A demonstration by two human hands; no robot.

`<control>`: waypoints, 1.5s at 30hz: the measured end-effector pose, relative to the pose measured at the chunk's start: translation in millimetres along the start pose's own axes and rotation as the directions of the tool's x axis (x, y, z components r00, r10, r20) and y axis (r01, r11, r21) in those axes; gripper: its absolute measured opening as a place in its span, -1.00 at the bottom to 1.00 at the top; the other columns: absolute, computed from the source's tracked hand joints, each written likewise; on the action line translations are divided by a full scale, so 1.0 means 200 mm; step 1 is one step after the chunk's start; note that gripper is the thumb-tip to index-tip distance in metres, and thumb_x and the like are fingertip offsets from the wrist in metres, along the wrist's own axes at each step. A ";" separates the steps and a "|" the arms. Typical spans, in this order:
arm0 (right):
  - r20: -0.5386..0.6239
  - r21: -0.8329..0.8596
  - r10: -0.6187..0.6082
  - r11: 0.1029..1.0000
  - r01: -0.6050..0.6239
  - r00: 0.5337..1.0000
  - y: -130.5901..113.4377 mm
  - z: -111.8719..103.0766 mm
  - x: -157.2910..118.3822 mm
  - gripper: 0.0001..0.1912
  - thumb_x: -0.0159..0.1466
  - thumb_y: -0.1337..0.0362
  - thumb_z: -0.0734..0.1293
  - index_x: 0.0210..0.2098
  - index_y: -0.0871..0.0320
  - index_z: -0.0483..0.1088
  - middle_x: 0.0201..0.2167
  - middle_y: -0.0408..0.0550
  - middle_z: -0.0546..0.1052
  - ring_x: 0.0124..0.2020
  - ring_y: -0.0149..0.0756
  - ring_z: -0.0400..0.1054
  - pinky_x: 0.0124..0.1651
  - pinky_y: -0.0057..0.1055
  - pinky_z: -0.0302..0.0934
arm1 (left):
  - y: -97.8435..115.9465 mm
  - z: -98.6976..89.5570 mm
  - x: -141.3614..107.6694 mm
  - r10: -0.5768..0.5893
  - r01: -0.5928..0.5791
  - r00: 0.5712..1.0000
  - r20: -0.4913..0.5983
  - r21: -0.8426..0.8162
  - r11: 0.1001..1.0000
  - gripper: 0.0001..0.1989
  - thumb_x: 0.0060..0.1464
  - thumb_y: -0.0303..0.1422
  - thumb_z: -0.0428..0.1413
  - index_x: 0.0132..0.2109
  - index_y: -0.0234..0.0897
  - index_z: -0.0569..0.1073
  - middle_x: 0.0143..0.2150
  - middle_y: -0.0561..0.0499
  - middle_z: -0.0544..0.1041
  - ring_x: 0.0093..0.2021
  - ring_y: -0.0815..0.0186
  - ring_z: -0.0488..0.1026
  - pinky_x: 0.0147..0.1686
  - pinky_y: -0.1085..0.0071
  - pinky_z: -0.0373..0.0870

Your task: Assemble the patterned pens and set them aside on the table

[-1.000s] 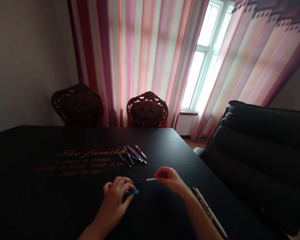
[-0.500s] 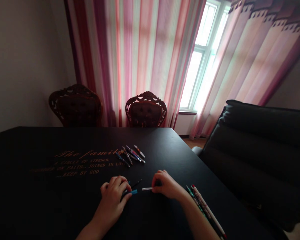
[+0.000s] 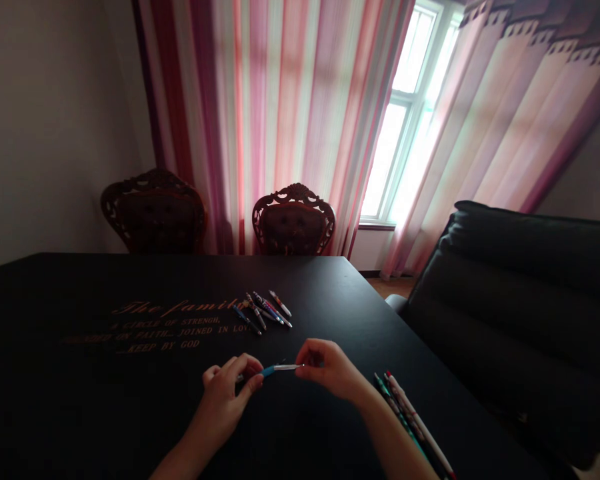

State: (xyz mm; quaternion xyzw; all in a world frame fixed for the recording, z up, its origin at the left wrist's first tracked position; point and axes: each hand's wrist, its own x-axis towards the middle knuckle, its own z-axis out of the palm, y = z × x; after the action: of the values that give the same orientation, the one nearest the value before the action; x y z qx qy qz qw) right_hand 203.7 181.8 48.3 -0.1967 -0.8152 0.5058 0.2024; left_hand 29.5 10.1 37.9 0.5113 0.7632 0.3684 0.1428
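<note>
My left hand (image 3: pixel 225 393) and my right hand (image 3: pixel 325 369) hover close together above the black table (image 3: pixel 305 283). Between them runs a slim pen (image 3: pixel 280 367) with a blue section on the left and a white section on the right. My left fingers pinch the blue end, and part of the pen is hidden in them. My right fingertips hold the white end. A loose group of several pens (image 3: pixel 263 312) lies ahead of my hands, and a bundle of several pens (image 3: pixel 410 420) lies to the right of my right forearm.
Gold lettering (image 3: pixel 155 327) is printed on the tabletop. Beyond the far edge stand two carved dark wooden chairs (image 3: pixel 293 223), with striped curtains behind them. A dark padded sofa (image 3: pixel 505 320) stands past the table's right edge.
My hands have moved closer together. The blue and white sections now meet in one line, and the dark pen piece seen earlier between my hands no longer shows.
</note>
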 end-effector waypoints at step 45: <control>-0.001 0.506 0.060 0.861 -0.052 0.998 0.04 0.28 0.02 -0.71 -0.03 0.20 0.56 -0.51 0.19 0.40 -0.58 -0.15 0.55 -0.53 -0.37 0.37 -0.41 -0.43 0.19 | 0.00 0.04 -0.02 -0.038 0.035 0.999 -0.034 -0.093 0.995 -0.84 0.06 -0.20 0.17 -0.33 -0.17 0.54 -0.33 0.08 0.58 -0.20 0.18 0.44 0.03 0.13 0.09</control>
State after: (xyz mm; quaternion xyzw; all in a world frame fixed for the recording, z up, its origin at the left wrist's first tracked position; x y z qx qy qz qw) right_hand 172.0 145.3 19.6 -0.1646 -0.6465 0.7056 0.2389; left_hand 35.4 9.5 31.4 0.4835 0.7569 0.4097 0.1593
